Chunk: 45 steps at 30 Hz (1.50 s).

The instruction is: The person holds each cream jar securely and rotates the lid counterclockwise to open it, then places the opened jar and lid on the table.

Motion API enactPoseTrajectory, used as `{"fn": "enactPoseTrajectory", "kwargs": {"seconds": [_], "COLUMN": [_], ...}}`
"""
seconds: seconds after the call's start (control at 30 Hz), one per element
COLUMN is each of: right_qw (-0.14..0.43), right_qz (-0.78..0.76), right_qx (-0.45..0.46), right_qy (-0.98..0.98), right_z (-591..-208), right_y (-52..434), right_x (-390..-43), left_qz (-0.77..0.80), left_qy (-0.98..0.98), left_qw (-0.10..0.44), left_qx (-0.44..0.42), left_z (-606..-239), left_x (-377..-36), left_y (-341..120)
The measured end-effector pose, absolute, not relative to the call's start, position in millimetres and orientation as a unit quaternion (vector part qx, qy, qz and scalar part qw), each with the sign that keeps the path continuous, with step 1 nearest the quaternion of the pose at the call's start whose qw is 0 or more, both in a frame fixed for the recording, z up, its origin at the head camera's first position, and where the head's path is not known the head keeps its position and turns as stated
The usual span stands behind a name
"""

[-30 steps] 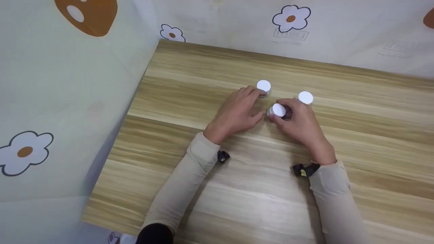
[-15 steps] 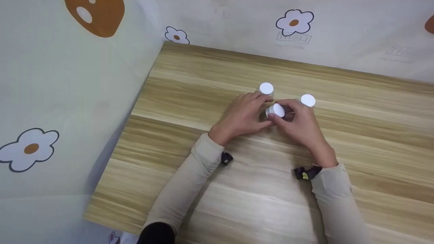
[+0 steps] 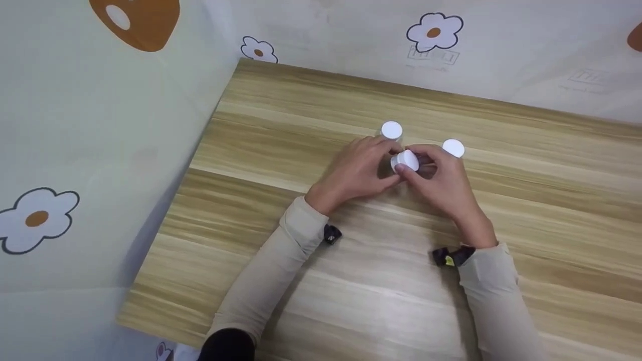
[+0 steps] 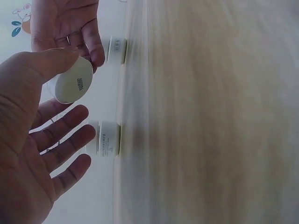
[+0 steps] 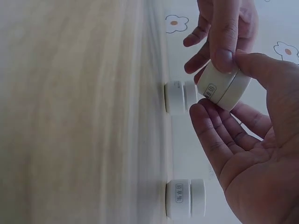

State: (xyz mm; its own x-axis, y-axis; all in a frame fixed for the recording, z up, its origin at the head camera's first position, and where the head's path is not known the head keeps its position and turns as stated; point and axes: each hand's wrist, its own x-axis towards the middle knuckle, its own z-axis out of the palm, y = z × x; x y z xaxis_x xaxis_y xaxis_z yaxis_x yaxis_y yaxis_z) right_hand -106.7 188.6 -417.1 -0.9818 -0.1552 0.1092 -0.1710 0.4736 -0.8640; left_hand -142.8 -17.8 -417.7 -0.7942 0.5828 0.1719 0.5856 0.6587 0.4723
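Note:
A small white cream jar [image 3: 409,160] is held tilted between my two hands, its flat white lid turned toward my right. My left hand [image 3: 357,166] pinches the body between thumb and index finger; its other fingers are spread in the left wrist view, where the jar's base [image 4: 74,85] shows small print. With thumb and fingers, my right hand [image 3: 444,179] grips the lid end. The right wrist view shows the seam between lid and body on the jar [image 5: 224,87], raised off the table.
Two similar white jars stand lidded on the wooden table [image 3: 251,200]: one jar [image 3: 391,130] just beyond my left fingers, another jar [image 3: 453,148] behind my right knuckles. A patterned cloth wall [image 3: 341,35] borders the table's back and left edges.
My left hand has moved right to the jar and taken hold of its body. The jar has shifted slightly left and tilted more in my right hand.

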Motion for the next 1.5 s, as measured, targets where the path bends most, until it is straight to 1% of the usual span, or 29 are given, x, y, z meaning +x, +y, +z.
{"fn": "enactPoseTrajectory", "kwargs": {"seconds": [0.2, 0.5, 0.87, 1.17, 1.5], "right_qw": [0.010, 0.011, 0.036, 0.028, 0.034], "right_qz": [0.509, 0.518, 0.469, 0.459, 0.472], "right_qx": [0.094, 0.103, 0.057, 0.063, 0.077], "right_qy": [-0.855, -0.849, -0.880, -0.886, -0.877], "right_z": [-414.6, -414.5, -414.9, -412.9, -417.0], "right_y": [187.6, 187.2, 191.2, 188.0, 188.6], "right_x": [-107.1, -108.2, -107.6, -105.2, -105.5], "left_qz": [-0.270, -0.280, -0.274, -0.268, -0.275], "left_qy": [-0.906, -0.901, -0.906, -0.907, -0.905], "left_qw": [0.016, 0.017, 0.021, 0.030, 0.020], "left_qx": [-0.326, -0.332, -0.322, -0.323, -0.325], "left_z": [-415.5, -413.0, -415.1, -413.2, -411.6], "left_x": [-143.3, -140.5, -141.8, -141.3, -142.1], "left_y": [-18.7, -19.3, -19.9, -20.1, -19.8]}}
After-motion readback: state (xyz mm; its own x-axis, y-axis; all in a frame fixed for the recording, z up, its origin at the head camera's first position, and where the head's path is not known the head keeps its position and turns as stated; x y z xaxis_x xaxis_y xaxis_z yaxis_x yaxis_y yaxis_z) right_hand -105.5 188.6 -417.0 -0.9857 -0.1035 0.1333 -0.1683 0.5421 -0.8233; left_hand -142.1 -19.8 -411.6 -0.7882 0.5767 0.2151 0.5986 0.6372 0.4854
